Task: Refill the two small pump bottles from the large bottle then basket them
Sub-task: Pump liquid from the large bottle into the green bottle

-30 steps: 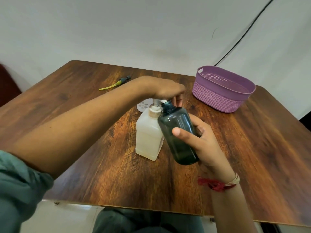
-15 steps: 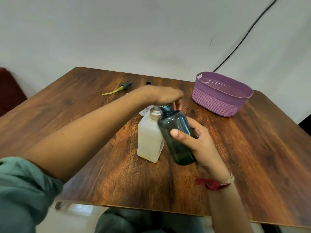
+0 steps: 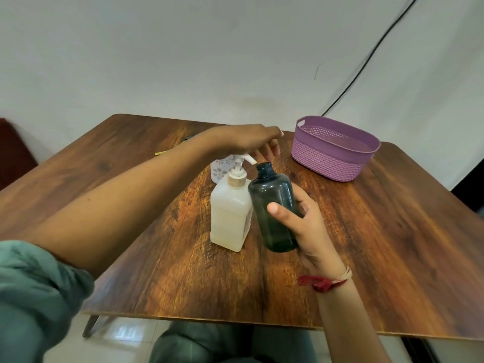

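We saw the R hand wrapped round the dark teal bottle, low on its body: thumb across the front, fingers behind. The bottle was approx. at the centre of the table, its top leaning slightly toward 11 o'clock. The base looked lifted off the wood, tho we couldn't be sure. Its threaded neck was uncapped & open.

At the teal bottle's 9 o'clock, just beside it & close at the shoulders, the large white bottle stood upright on the table. Its pump head was fitted, w/ the nozzle pointing to 3 o'clock & the tip right beside the rim of the teal bottle's mouth.

The L hand hovered above & just past the pump, at its 12–1 o'clock. It was palm down, fingers loose & hanging, w/ nothing seen in them. Whether a finger touched the pump, we couldn't tell.

At 11 o'clock of the large bottle, a white flower-patterned container showed, mostly hidden behind it. The purple basket sat at the table's 2 o'clock, near the far R corner, well apart from both bottles.

A yellowish strip poked out behind the L forearm at 10 o'clock. We also noted a red thread band on the R wrist, a green sleeve at 8 o'clock of the view, & a black cable running down the wall at 1 o'clock.
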### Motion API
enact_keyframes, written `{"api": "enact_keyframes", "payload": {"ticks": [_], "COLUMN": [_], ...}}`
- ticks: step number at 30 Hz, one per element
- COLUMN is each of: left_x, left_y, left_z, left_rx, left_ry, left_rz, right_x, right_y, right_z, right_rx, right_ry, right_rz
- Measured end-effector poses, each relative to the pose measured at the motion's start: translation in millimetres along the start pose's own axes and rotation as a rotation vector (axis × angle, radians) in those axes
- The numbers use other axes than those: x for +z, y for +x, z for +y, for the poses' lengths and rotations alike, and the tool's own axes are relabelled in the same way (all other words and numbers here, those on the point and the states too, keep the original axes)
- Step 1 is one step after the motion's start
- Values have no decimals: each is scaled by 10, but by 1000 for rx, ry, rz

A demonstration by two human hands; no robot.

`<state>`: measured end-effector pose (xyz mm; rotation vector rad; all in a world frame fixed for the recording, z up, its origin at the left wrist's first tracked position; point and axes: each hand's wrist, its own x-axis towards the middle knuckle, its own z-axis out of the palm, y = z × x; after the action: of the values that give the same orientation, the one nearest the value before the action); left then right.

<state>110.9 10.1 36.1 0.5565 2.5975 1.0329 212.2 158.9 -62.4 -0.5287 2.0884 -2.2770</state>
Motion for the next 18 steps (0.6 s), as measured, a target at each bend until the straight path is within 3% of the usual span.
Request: {"api": "enact_keyframes", "payload": {"ticks": [8,18], "left_x": [9,115], "left_y": [-32,-123], "left_z": [-42,-334], "left_rx": [-52,17], "left_ry": [-427,-693], "left_rz": [138,419], "right_x": [27,1], "right_y": [12,21], "right_z": [87,133], "right_rx": [-31,15], "right_ry": [71,106], "right_rz": [9,12]}}
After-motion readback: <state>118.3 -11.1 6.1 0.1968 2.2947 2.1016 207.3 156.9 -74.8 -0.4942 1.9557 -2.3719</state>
